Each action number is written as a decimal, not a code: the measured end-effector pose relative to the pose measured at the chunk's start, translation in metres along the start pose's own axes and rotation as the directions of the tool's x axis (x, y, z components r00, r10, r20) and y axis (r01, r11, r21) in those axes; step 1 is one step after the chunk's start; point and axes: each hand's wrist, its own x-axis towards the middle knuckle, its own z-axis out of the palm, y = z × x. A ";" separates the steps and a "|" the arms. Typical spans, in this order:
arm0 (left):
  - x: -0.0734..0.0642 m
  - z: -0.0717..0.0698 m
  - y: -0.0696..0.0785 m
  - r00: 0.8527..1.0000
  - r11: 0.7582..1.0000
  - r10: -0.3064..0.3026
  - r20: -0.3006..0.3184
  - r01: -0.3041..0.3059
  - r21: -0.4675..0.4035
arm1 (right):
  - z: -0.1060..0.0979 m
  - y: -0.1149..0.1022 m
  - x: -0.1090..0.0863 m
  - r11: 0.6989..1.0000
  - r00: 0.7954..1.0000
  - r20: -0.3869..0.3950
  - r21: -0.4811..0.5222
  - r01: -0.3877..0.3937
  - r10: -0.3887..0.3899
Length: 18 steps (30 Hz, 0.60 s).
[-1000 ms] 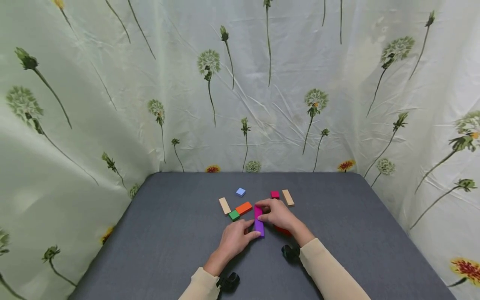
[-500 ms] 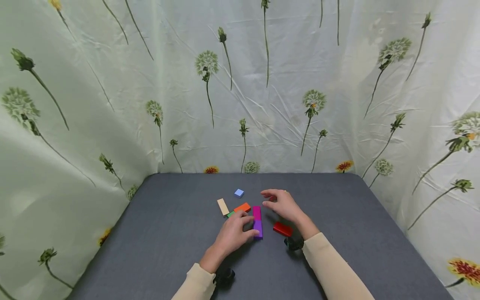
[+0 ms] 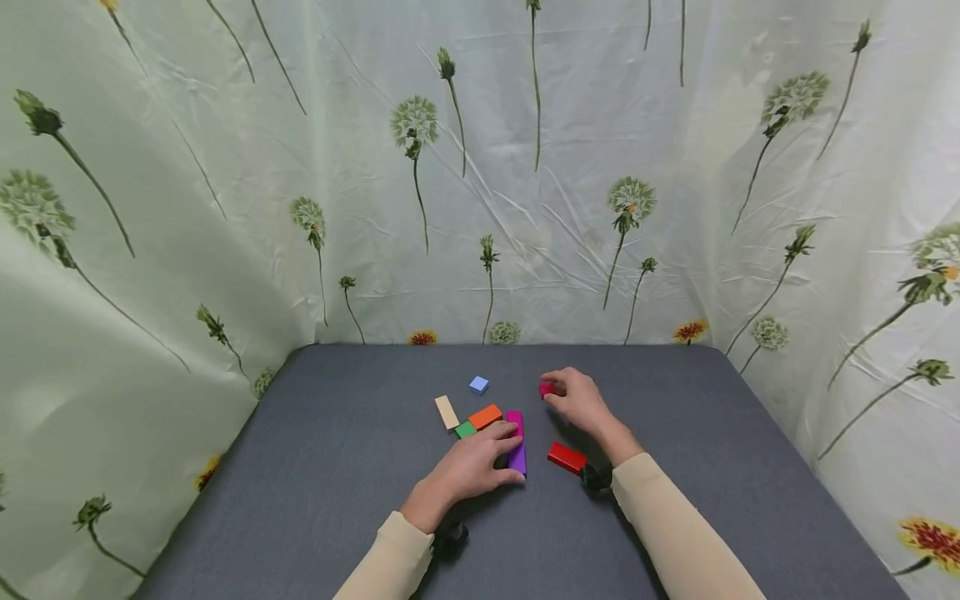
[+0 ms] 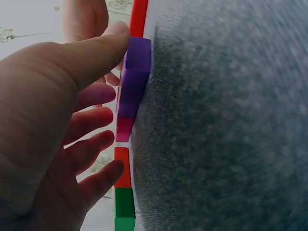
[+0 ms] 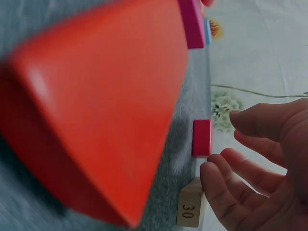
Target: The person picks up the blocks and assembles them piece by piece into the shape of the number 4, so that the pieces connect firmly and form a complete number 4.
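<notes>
A purple block (image 3: 517, 460) and a magenta block (image 3: 513, 417) stand end to end in one line on the dark table. My left hand (image 3: 472, 465) rests beside and over them, fingers spread; in the left wrist view its thumb (image 4: 103, 50) is against the purple block's near end. Farther back, my right hand (image 3: 583, 405) reaches round a small crimson block (image 3: 547, 390). The right wrist view shows that crimson block (image 5: 202, 138) between parted thumb and fingers, with a gap around it.
A red block (image 3: 567, 457) lies under the right wrist. Left of the line are an orange block (image 3: 486, 416), a green block (image 3: 465, 429), a tan block (image 3: 446, 412) and a light blue block (image 3: 478, 384). Another tan block (image 5: 188, 207), marked 30, lies by the right fingers.
My right hand has let go of the magenta block and moved back and right to the crimson block. The left hand lifted slightly off the purple block, then shifted right over the pair.
</notes>
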 end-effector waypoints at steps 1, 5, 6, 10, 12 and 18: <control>0.000 0.001 0.000 1.000 1.000 0.005 0.002 -0.005 0.005 | 0.000 0.001 0.002 1.000 1.000 0.002 -0.012 0.002 -0.002; 0.000 0.003 0.000 1.000 0.999 0.027 -0.016 -0.026 0.036 | -0.001 0.004 0.006 0.999 1.000 0.024 -0.054 0.008 -0.007; 0.000 0.003 0.000 0.999 0.998 0.032 -0.025 -0.031 0.046 | -0.001 0.004 0.006 0.998 1.000 0.031 -0.068 0.006 -0.004; 0.001 0.006 -0.001 0.997 0.996 0.048 -0.055 -0.043 0.081 | -0.003 0.005 0.009 0.990 0.998 0.055 -0.143 0.007 0.001; 0.002 0.006 -0.002 0.997 0.995 0.051 -0.066 -0.045 0.090 | -0.003 0.004 0.011 0.983 0.998 0.065 -0.182 0.027 -0.015; 0.004 0.007 0.000 0.996 0.994 0.049 -0.072 -0.042 0.104 | -0.002 0.005 0.011 0.963 0.995 0.084 -0.259 0.074 -0.053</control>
